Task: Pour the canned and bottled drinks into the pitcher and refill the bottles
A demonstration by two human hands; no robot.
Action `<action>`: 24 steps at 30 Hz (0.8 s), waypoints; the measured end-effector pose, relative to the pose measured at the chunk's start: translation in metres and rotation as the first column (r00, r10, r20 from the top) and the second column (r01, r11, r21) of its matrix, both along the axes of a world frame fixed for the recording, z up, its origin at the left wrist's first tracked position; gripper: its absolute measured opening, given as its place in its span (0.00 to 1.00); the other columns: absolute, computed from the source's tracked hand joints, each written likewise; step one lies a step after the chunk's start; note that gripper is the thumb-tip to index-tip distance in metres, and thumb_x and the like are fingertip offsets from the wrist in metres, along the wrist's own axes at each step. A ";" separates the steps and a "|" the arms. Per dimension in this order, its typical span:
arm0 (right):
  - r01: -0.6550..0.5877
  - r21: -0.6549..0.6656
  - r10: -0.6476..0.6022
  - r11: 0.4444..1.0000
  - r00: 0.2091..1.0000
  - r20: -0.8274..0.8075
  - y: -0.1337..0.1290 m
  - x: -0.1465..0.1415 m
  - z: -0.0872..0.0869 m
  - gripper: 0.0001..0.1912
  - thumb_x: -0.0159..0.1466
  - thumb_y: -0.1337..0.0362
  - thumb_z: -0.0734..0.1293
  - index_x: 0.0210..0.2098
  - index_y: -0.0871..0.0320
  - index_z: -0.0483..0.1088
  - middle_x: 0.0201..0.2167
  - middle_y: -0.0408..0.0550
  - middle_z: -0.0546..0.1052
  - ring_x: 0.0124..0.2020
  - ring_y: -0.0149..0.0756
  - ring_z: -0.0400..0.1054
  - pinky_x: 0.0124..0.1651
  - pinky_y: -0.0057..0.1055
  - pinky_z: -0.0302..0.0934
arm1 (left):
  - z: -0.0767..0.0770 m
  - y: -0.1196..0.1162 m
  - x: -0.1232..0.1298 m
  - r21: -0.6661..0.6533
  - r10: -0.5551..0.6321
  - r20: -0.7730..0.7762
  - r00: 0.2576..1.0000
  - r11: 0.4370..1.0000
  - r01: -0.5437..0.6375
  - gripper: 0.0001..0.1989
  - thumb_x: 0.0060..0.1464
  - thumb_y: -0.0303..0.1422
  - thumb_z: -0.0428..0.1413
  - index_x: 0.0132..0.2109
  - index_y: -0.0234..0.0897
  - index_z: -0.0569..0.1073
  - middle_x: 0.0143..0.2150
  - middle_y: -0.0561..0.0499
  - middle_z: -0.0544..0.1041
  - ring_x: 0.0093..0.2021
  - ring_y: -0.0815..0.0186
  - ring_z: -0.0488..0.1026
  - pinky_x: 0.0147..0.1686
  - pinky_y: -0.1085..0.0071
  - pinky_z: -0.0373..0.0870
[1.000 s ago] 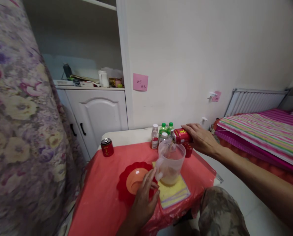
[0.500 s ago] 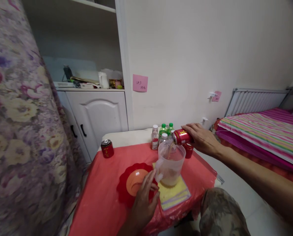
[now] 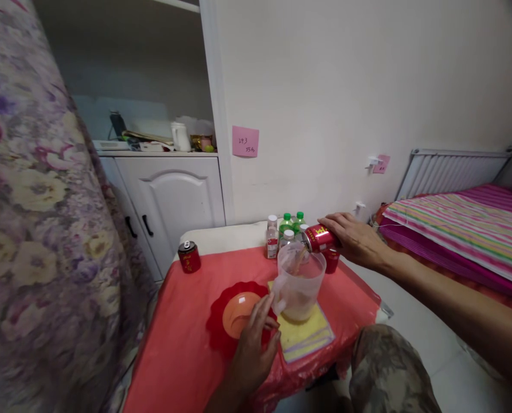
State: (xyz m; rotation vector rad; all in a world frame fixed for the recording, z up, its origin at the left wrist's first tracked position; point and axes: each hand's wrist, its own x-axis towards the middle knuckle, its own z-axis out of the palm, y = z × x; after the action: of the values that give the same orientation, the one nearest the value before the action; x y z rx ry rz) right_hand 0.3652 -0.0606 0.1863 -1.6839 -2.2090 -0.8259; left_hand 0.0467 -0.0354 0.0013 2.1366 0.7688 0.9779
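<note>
My right hand (image 3: 354, 238) is wrapped round a red drink can (image 3: 321, 237), tipped to the left over a clear plastic pitcher (image 3: 305, 287). Brown liquid runs from the can into the pitcher, which stands on a folded yellow cloth (image 3: 309, 338). Beside the pitcher's handle (image 3: 280, 293), my left hand (image 3: 256, 341) has its fingers stretched out; the fingertips are at the handle, and I cannot tell if they touch it. Under and left of that hand lies a red scalloped plate with an orange centre (image 3: 215, 315), partly hidden by the fingers.
Another red can (image 3: 189, 257) stands upright at the table's back left, and one more (image 3: 332, 261) behind the pitcher. Several small bottles (image 3: 272, 244) with white or green caps are grouped at the back. A red cover (image 3: 174, 344) lies over the table; a bed (image 3: 462, 212) is to the right.
The view has shifted slightly. My right hand holds the can tipped as before, with liquid still running into the pitcher. My left hand stays beside the handle.
</note>
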 end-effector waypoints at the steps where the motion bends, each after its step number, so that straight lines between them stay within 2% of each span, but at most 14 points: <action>1: -0.003 -0.003 0.003 1.000 1.000 0.001 0.000 0.000 0.000 0.29 0.62 0.73 0.64 0.62 0.57 0.61 0.55 0.57 0.74 0.56 0.51 0.65 0.48 0.42 0.69 | 0.000 0.000 0.000 -0.002 0.001 0.003 1.000 1.000 -0.001 0.32 0.61 0.28 0.50 0.70 0.46 0.55 0.60 0.41 0.73 0.41 0.66 0.77 0.57 0.54 0.73; 7: -0.011 -0.016 0.011 1.000 1.000 -0.002 -0.001 0.002 0.002 0.30 0.61 0.73 0.64 0.63 0.56 0.61 0.56 0.58 0.73 0.56 0.52 0.65 0.45 0.42 0.70 | 0.007 -0.002 0.001 -0.007 -0.004 0.009 1.000 1.000 0.004 0.32 0.60 0.27 0.50 0.70 0.44 0.56 0.56 0.42 0.75 0.42 0.66 0.78 0.59 0.56 0.72; 14: -0.038 -0.038 0.039 0.999 0.999 0.037 0.000 0.002 0.006 0.27 0.65 0.73 0.62 0.63 0.57 0.61 0.56 0.59 0.74 0.54 0.51 0.66 0.49 0.44 0.68 | 0.007 -0.001 0.002 0.021 0.014 0.007 1.000 1.000 -0.014 0.32 0.60 0.28 0.51 0.71 0.42 0.57 0.42 0.47 0.79 0.41 0.64 0.78 0.57 0.55 0.73; 24: -0.056 -0.045 0.062 0.997 0.989 0.137 0.004 0.000 0.018 0.25 0.66 0.74 0.60 0.63 0.58 0.62 0.56 0.58 0.73 0.54 0.50 0.64 0.52 0.43 0.66 | 0.009 0.001 0.004 0.047 0.013 0.014 1.000 0.999 -0.014 0.32 0.60 0.28 0.51 0.70 0.42 0.57 0.42 0.48 0.77 0.40 0.63 0.78 0.54 0.57 0.75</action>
State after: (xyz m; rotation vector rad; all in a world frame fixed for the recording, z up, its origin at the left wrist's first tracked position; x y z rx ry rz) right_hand 0.3651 -0.0570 0.2046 -1.6164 -2.3705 -0.9137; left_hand 0.0509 -0.0347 0.0103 2.1653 0.7613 1.0262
